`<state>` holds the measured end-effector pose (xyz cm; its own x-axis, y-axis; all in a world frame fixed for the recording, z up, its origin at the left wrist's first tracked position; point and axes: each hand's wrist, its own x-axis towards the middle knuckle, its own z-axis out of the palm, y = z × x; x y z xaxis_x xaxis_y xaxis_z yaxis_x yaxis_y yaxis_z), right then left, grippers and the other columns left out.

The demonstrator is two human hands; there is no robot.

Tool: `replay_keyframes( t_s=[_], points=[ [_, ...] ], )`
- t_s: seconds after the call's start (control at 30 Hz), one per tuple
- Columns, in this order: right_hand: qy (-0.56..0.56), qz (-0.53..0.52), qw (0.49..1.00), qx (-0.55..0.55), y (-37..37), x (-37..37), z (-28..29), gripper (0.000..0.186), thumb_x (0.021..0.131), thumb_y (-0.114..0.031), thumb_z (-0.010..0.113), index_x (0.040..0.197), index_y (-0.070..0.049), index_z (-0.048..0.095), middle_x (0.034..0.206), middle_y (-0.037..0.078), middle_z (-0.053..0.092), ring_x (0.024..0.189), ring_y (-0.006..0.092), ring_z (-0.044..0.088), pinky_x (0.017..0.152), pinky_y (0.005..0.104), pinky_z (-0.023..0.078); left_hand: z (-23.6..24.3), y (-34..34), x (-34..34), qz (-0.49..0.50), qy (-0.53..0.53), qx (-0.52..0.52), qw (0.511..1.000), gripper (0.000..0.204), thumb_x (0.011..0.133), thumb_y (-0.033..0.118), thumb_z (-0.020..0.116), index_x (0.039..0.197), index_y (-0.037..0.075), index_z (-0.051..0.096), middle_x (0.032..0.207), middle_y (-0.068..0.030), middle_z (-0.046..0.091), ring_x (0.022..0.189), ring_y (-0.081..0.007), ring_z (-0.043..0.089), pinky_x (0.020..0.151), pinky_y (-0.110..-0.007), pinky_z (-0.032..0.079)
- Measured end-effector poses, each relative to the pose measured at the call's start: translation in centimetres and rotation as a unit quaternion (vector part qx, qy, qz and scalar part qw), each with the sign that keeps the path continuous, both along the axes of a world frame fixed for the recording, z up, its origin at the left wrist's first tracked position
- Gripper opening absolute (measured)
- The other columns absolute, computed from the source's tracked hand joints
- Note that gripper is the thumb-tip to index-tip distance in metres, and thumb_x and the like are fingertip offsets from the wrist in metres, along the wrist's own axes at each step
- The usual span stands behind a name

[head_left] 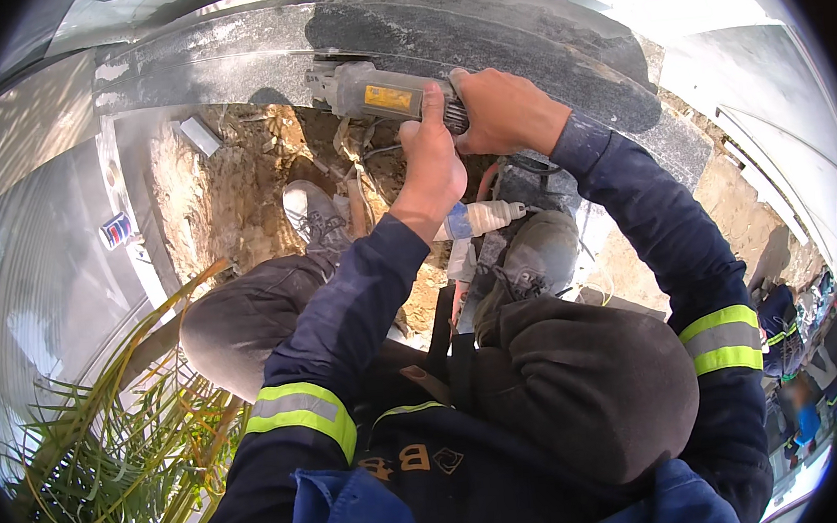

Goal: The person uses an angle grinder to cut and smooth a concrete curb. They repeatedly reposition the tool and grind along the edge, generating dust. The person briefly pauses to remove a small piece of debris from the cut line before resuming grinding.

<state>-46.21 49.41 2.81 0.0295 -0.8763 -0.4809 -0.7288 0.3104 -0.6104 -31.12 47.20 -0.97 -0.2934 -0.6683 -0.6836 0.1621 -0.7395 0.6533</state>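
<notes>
An angle grinder (366,91), dusty grey with a yellow label, lies sideways against a grey concrete kerb (216,56). Its head points left and meets a thin line running along the concrete. My right hand (510,112) grips the rear end of the grinder. Around the body just left of it, my left hand (431,167) is closed, thumb upward; its other fingers are mostly hidden under the tool. Pale dust coats the concrete near the head, and the disc itself barely shows.
Below the kerb is a dug-out trench (245,177) of broken earth, with my shoes (541,252) near it. A taped pipe or cable joint (484,219) lies between my legs. A small can (115,231) stands left, palm fronds (110,463) lower left. People (804,408) are far right.
</notes>
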Motion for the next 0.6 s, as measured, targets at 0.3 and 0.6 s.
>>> replay_keyframes(
  t_s=[0.3, 0.6],
  points=[
    [0.009, 0.001, 1.000, -0.002, 2.8, -1.2, 1.0, 0.058, 0.077, -0.032, 0.087, 0.110, 0.007, 0.060, 0.095, 0.029, 0.074, 0.096, 0.0481, 0.074, 0.084, 0.0527, 0.061, 2.3, 2.2, -1.1, -0.047, 0.021, 0.043, 0.998, 0.057, 0.107, 0.048, 0.066, 0.134, 0.003, 0.044, 0.125, -0.0110, 0.057, 0.109, -0.0181, 0.062, 0.084, -0.044, 0.058],
    [-0.003, 0.007, 1.000, -0.020, 0.1, 0.0, -0.8, 0.062, 0.076, -0.033, 0.088, 0.113, 0.008, 0.061, 0.097, 0.029, 0.075, 0.097, 0.0475, 0.074, 0.084, 0.0515, 0.061, -1.2, 0.0, 0.1, -0.005, -0.008, -0.026, 1.000, 0.046, 0.107, 0.043, 0.067, 0.127, 0.003, 0.059, 0.120, -0.0054, 0.067, 0.110, -0.0159, 0.064, 0.098, -0.040, 0.052]
  ],
)
